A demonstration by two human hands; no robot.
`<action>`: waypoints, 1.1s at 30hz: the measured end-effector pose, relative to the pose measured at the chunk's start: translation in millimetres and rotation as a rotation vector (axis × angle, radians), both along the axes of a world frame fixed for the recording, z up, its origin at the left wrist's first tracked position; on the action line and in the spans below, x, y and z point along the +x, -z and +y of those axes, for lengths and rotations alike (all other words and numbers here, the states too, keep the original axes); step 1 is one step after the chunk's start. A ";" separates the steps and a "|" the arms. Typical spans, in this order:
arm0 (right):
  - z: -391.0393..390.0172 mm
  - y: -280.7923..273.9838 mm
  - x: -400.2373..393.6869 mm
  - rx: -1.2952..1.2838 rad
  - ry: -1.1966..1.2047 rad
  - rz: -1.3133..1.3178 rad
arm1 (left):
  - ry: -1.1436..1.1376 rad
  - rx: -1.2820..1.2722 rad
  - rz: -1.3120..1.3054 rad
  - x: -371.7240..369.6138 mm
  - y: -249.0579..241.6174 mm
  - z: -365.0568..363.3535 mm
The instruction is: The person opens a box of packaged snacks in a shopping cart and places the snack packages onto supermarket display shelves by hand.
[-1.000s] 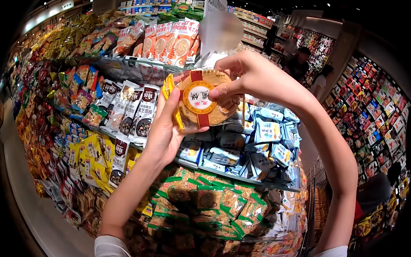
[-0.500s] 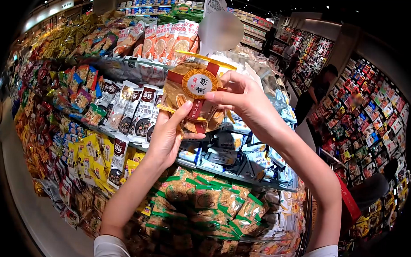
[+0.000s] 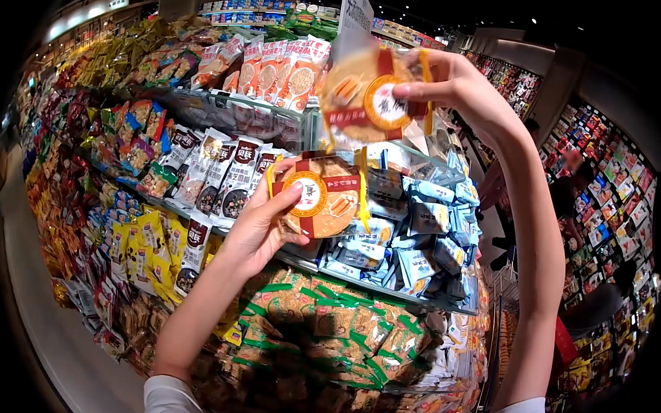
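Observation:
My left hand point(image 3: 260, 229) grips a round cookie packet point(image 3: 330, 217) in clear wrap with yellow edges, a dark red band and a round label; the thumb presses on its face. Higher and to the right, my right hand point(image 3: 451, 83) pinches a second cookie packet point(image 3: 346, 72) of the same look by its right side, thumb over the label. This upper packet is tilted and slightly blurred. The two packets are apart. Just behind the lower one lie blue-and-white wrapped snacks point(image 3: 428, 217) on a shelf.
Tiered shelves hold black-and-white packets point(image 3: 237, 178), orange-and-white bags point(image 3: 302, 74), yellow packets point(image 3: 151, 247) and green-edged snack packs point(image 3: 334, 319). Clear shelf edges point(image 3: 386, 292) run along the tiers. A white sign point(image 3: 355, 22) stands at the back. Hanging packets point(image 3: 600, 209) cover the right wall.
Both hands were together on what looked like one stack of packets. Now my right hand has lifted one packet up and right, while my left hand keeps the other, turned to a new angle.

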State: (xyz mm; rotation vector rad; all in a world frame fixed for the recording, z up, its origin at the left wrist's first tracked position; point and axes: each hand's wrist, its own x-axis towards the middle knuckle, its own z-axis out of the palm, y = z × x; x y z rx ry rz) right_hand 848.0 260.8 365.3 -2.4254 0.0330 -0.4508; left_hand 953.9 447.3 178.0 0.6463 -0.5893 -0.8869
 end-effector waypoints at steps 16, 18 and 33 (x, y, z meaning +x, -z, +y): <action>-91.8 92.1 74.8 -0.013 0.133 0.259 | -0.334 -0.143 -0.022 19.6 -23.2 49.5; -87.5 85.8 68.3 0.001 0.156 0.383 | -0.344 -0.121 -0.019 22.9 -17.7 47.9; -71.2 61.7 45.2 -0.199 0.269 -0.025 | -0.255 -0.116 -0.123 6.8 -22.8 23.8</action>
